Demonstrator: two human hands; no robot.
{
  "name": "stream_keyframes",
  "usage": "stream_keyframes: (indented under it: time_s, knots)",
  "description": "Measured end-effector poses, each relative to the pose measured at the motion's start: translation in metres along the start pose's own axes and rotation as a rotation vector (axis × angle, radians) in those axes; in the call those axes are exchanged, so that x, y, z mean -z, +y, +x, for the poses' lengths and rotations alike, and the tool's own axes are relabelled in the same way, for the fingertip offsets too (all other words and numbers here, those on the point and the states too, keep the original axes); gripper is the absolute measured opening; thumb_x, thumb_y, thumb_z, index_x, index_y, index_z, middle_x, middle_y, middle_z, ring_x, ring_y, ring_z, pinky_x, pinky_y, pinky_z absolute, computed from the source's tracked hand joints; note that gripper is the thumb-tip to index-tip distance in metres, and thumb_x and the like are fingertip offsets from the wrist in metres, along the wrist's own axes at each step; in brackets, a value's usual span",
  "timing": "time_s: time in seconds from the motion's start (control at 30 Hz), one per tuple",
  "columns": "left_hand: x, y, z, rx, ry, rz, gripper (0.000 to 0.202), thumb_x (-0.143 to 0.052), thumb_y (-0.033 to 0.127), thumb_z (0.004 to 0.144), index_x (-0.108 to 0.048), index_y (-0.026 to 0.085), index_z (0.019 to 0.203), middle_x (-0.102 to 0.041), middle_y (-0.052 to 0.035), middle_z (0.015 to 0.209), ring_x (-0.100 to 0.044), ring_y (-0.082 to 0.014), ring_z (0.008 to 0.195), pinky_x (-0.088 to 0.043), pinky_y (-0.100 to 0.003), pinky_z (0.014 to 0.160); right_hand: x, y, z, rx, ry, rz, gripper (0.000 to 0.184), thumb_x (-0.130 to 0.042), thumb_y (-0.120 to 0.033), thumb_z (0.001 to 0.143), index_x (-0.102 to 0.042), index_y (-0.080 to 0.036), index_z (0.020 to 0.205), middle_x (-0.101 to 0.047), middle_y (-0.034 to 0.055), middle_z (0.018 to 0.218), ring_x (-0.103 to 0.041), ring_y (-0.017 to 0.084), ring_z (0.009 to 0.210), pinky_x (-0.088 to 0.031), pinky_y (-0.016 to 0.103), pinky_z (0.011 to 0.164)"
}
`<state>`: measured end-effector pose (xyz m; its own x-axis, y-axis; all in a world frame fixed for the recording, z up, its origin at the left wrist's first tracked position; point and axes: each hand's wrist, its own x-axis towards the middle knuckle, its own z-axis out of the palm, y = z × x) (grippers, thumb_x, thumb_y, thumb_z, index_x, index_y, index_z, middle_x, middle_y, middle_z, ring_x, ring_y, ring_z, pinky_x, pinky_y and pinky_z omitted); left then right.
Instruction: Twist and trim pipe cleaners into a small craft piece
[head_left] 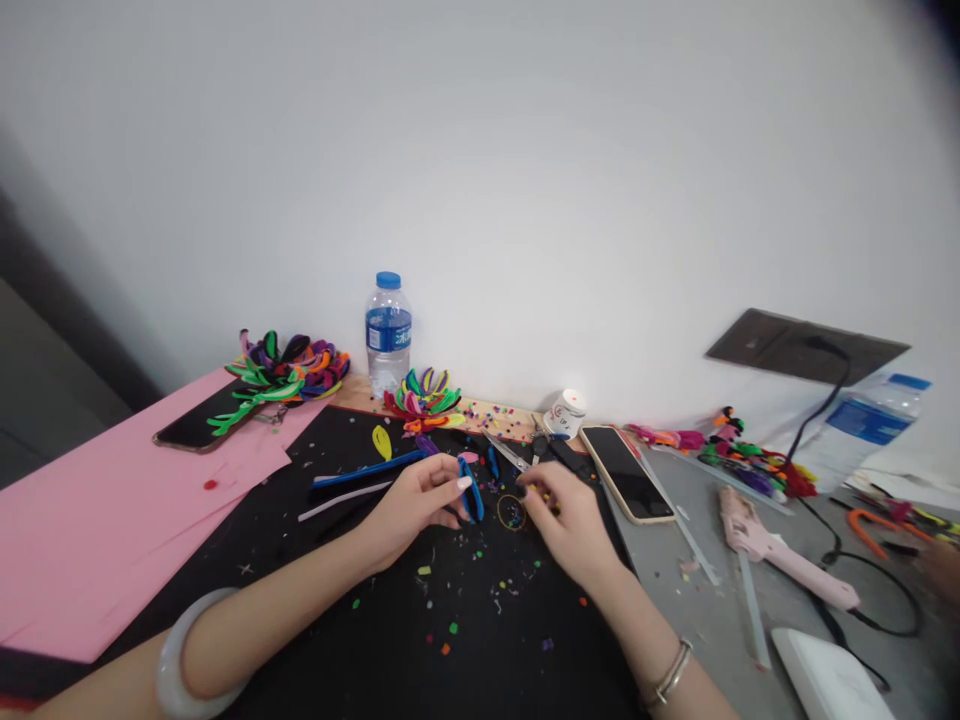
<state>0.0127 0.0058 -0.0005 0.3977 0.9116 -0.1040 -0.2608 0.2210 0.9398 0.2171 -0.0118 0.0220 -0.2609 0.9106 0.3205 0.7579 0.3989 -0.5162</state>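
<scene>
My left hand [424, 497] pinches a blue and black pipe-cleaner loop [474, 492] between thumb and fingers, above the black sheet [337, 655]. To its right, my right hand [571, 520] is curled, fingertips drawn together beside a thin brown ring [511, 513]. What these fingers hold, if anything, I cannot make out. Scissors [512, 455] lie partly behind the right hand. Left of my left hand are a long blue pipe cleaner [371, 468], a pale one [341, 500] and a yellow loop [382, 443].
At the back stand a water bottle [388, 340], a bundle of coloured loops [425, 393] and a paper cup [565, 413]. Phones lie left [199, 420] and right [628, 473]. A pink glue gun [784, 560] with a cord lies right, near another person's hand [941, 568]. Coloured scraps dot the sheet.
</scene>
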Motion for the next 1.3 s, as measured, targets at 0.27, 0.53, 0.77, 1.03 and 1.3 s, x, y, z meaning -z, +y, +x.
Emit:
stream_keyframes:
  time_s: [0.27, 0.53, 0.77, 1.03, 1.3]
  knots:
    - [-0.012, -0.006, -0.005, 0.007, -0.041, 0.112, 0.026, -0.065, 0.033, 0.070, -0.050, 0.016, 0.083, -0.061, -0.0008, 0.077, -0.062, -0.0147, 0.071, -0.050, -0.024, 0.059, -0.025, -0.022, -0.011, 0.010, -0.099, 0.180, 0.025, -0.035, -0.017, 0.088, -0.042, -0.018, 0.064, -0.044, -0.0028, 0.060, -0.043, 0.011, 0.056, -0.031, 0.022, 0.052]
    - [-0.006, 0.009, -0.010, -0.347, -0.047, 0.721, 0.031, -0.047, 0.031, 0.083, -0.060, 0.013, 0.061, -0.056, -0.0018, 0.064, -0.053, -0.0120, 0.061, -0.040, -0.021, 0.056, -0.020, -0.017, -0.008, -0.009, -0.017, 0.161, 0.024, -0.039, -0.022, 0.087, -0.043, -0.018, 0.064, -0.044, -0.0025, 0.061, -0.042, 0.012, 0.056, -0.029, 0.022, 0.052]
    - [-0.009, 0.000, -0.009, -0.245, -0.169, 0.585, 0.034, -0.044, 0.035, 0.085, -0.063, 0.012, 0.068, -0.057, -0.0020, 0.065, -0.055, -0.0113, 0.056, -0.041, -0.020, 0.055, -0.023, -0.011, -0.009, -0.140, 0.005, 0.394, 0.027, -0.037, -0.030, 0.087, -0.043, -0.018, 0.064, -0.039, -0.0040, 0.055, -0.037, 0.011, 0.050, -0.028, 0.021, 0.048]
    - [-0.011, -0.005, -0.010, -0.096, -0.241, 0.492, 0.031, -0.046, 0.037, 0.083, -0.063, 0.012, 0.075, -0.060, -0.0009, 0.062, -0.056, -0.0113, 0.055, -0.042, -0.019, 0.052, -0.019, -0.008, -0.007, -0.091, -0.024, 0.284, 0.025, -0.040, -0.027, 0.085, -0.042, -0.018, 0.061, -0.038, -0.0046, 0.053, -0.036, 0.010, 0.049, -0.027, 0.022, 0.047]
    - [-0.013, -0.009, -0.011, -0.087, -0.246, 0.480, 0.030, -0.045, 0.035, 0.083, -0.059, 0.013, 0.069, -0.063, -0.0028, 0.062, -0.059, -0.0122, 0.053, -0.047, -0.022, 0.055, -0.018, -0.016, -0.007, -0.019, -0.112, 0.277, 0.026, -0.039, -0.025, 0.087, -0.039, -0.019, 0.061, -0.037, -0.0050, 0.056, -0.037, 0.010, 0.052, -0.028, 0.021, 0.050]
